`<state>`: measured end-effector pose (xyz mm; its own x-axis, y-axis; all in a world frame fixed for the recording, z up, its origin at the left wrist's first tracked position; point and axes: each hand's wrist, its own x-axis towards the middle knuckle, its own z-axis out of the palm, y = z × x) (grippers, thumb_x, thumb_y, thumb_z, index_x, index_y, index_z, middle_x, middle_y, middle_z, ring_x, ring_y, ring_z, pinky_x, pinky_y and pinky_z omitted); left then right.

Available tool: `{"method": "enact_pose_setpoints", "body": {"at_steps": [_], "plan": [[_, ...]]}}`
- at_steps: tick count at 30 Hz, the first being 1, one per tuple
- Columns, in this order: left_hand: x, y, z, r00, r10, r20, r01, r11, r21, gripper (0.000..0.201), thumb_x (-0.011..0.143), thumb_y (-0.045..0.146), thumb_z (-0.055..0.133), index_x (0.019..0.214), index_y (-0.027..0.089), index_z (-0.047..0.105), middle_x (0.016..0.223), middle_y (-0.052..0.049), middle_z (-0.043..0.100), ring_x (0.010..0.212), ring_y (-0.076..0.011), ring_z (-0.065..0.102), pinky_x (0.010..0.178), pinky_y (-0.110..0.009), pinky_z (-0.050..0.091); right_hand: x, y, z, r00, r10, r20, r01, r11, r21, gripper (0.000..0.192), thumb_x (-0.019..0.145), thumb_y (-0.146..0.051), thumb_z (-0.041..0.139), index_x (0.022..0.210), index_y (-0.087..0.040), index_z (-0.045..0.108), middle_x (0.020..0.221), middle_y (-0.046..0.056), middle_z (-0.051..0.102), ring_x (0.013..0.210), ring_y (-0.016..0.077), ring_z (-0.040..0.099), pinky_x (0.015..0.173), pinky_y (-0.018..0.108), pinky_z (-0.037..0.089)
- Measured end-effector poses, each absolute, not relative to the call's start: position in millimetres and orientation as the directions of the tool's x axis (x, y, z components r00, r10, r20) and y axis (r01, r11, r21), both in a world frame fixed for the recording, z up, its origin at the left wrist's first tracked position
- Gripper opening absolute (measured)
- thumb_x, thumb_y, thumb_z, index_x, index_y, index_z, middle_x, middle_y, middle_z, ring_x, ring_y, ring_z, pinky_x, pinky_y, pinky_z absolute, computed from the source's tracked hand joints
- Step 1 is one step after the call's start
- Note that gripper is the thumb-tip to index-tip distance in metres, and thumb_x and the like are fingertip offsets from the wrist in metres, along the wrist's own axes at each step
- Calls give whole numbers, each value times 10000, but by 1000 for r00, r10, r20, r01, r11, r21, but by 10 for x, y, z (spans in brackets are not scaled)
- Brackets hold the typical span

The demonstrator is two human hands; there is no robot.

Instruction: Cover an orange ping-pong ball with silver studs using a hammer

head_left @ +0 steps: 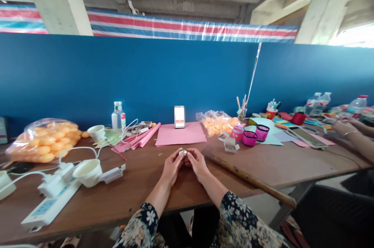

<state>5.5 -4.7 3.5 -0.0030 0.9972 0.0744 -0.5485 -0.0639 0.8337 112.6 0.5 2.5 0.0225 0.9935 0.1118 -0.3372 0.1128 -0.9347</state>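
Both my hands meet above the brown table (140, 185), just in front of a pink paper sheet (181, 139). Between my fingertips is a small shiny silvery object (182, 152), too small to name. My left hand (172, 166) pinches it from one side, thumb on top. From the other side my right hand (197, 162) grips it with thumb and bent fingers. The lower part of the object is hidden by the fingers. A white-screened phone (179, 117) stands upright at the back of the pink sheet.
A bag of orange balls (46, 140) and a power strip (52, 203) with cables lie left, beside a paper cup (87, 172). On the right are another ball bag (220, 123), magenta rings (250, 138) and a wooden stick (251, 179). Another person's arm (355, 135) reaches in far right.
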Motion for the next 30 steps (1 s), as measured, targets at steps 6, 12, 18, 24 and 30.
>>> {"method": "enact_pose_setpoints", "body": {"at_steps": [6, 12, 18, 24, 30], "plan": [[53, -59, 53, 4, 997, 83, -551, -67, 832, 388, 655, 314, 665, 983, 110, 625, 897, -107, 675, 798, -183, 627, 790, -372, 482, 1125, -1, 24, 19, 994, 111, -341, 111, -934, 366, 628, -422, 652, 896, -179, 601, 747, 14, 633, 549, 95, 547, 519, 222, 474], [47, -47, 34, -8, 996, 84, -540, -75, 838, 389, 642, 314, 676, 967, 104, 627, 889, -108, 677, 803, -197, 629, 790, -386, 483, 1127, 0, 4, -4, 992, 123, -330, 115, -937, 357, 627, -393, 668, 904, -172, 624, 790, 25, 644, 582, 101, 555, 529, 217, 468], [67, -102, 103, 13, 994, 110, -540, -85, 837, 347, 688, 365, 621, 902, 93, 646, 868, -113, 679, 789, -200, 629, 764, -369, 489, 1130, 3, 14, -2, 992, 128, -340, 120, -933, 356, 645, -398, 651, 921, -175, 624, 814, 34, 654, 586, 105, 560, 511, 212, 452], [59, -91, 92, 8, 996, 91, -559, -71, 826, 367, 646, 290, 673, 970, 125, 620, 857, -86, 683, 744, -170, 633, 729, -327, 490, 1143, -12, 36, 5, 989, 145, -352, 137, -926, 383, 678, -407, 624, 996, -194, 610, 840, 35, 654, 622, 115, 566, 512, 208, 443], [29, -61, 44, 10, 998, 69, -600, -49, 798, 425, 687, 251, 640, 1098, 176, 560, 884, -64, 681, 798, -148, 628, 798, -330, 470, 1141, -1, 23, 21, 987, 162, -371, 158, -915, 355, 675, -406, 630, 956, -193, 589, 870, 30, 641, 657, 116, 572, 564, 221, 464]]}}
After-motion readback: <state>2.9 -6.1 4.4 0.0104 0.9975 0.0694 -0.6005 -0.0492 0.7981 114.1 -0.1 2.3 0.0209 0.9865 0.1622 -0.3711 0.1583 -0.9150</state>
